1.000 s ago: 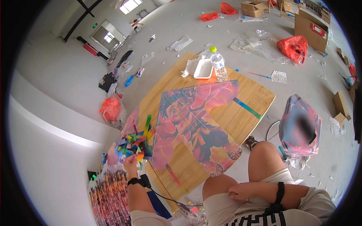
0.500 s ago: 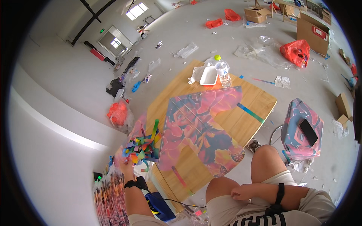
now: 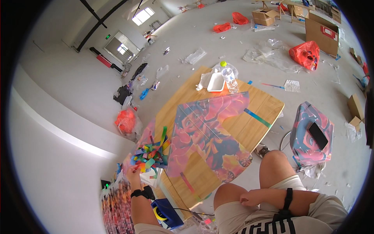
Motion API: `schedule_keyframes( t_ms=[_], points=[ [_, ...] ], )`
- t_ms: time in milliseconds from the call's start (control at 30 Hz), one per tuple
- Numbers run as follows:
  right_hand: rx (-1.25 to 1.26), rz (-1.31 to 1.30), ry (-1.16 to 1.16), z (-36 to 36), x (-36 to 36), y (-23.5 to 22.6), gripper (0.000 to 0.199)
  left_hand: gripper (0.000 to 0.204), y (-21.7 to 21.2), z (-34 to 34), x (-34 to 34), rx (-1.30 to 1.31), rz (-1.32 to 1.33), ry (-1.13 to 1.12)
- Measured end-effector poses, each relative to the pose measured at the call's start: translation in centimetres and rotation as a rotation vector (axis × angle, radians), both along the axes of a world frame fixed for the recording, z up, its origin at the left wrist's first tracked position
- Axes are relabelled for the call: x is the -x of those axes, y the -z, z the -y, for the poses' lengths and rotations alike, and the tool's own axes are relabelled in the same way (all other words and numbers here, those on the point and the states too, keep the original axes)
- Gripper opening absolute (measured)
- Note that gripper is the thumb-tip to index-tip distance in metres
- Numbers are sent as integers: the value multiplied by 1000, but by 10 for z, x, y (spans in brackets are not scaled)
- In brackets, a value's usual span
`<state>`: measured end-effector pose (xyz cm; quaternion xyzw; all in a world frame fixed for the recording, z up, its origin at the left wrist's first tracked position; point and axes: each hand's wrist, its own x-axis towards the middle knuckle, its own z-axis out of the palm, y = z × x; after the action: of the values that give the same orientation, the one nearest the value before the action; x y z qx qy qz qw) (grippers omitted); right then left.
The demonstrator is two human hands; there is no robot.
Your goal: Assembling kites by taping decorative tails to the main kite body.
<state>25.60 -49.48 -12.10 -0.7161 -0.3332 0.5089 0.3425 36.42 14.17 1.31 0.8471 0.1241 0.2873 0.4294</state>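
Kite assembly at a low wooden bench (image 3: 257,117), seen from above. Left hand (image 3: 134,171) reaches out to the near left, off the bench's left edge, its fingers closed on a tangled bundle of multicoloured ribbon tails (image 3: 152,154). Right hand (image 3: 249,198) rests on the right thigh, fingers loosely curled and holding nothing.

Step in hand, as judged from the pose: picking up the ribbon tails, or sorting one strip out of the bundle. The next move would call for freeing a single strip without dragging the rest along, then carrying it right to the kite (image 3: 208,138); the idle right hand would be needed to steady the sail.

The ribbons are thin, flat strips in green, yellow, blue, red and orange, looped over one another in a loose knot just beside the kite's left edge. The kite lies flat on the bench, a clear-edged sail printed with a red and pink cartoon figure, thin spars visible across it, its near corner toward the knees.

At the bench's far end stand a clear plastic bottle (image 3: 230,79) and a white tray (image 3: 216,82). A striped ribbon strip (image 3: 257,117) lies on the bare wood to the right. A second printed kite, draped over a seat (image 3: 311,134) on the right, carries a black phone (image 3: 318,135).
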Motion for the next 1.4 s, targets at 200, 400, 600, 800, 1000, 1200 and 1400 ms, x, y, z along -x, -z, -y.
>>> schedule_keyframes(
  t_ms=[200, 400, 600, 800, 1000, 1200, 1400],
  points=[
    [-14, 6, -27, -5, 4, 5, 38, 24, -15, -6, 24, -110, -163, -141],
    [-14, 30, -3, 0, 2, 5, 38, 42, -8, 52, 19, 94, -725, -78],
    [-34, 69, -20, -2, 5, 6, 39, 54, -2, 30, 30, -232, -437, -14],
    [-59, 71, 15, -5, 5, -4, 36, 40, -27, 24, 35, -305, -330, -189],
    [-10, 56, -19, -7, 5, 8, 41, 31, -98, 66, 34, -388, 308, -467],
    [47, 117, -111, -10, 10, 9, 46, 34, -160, 46, 75, -347, 173, -105],
    [25, 127, -64, 0, 14, 18, 47, 18, -184, 86, 99, -110, 371, -173]
  ],
)
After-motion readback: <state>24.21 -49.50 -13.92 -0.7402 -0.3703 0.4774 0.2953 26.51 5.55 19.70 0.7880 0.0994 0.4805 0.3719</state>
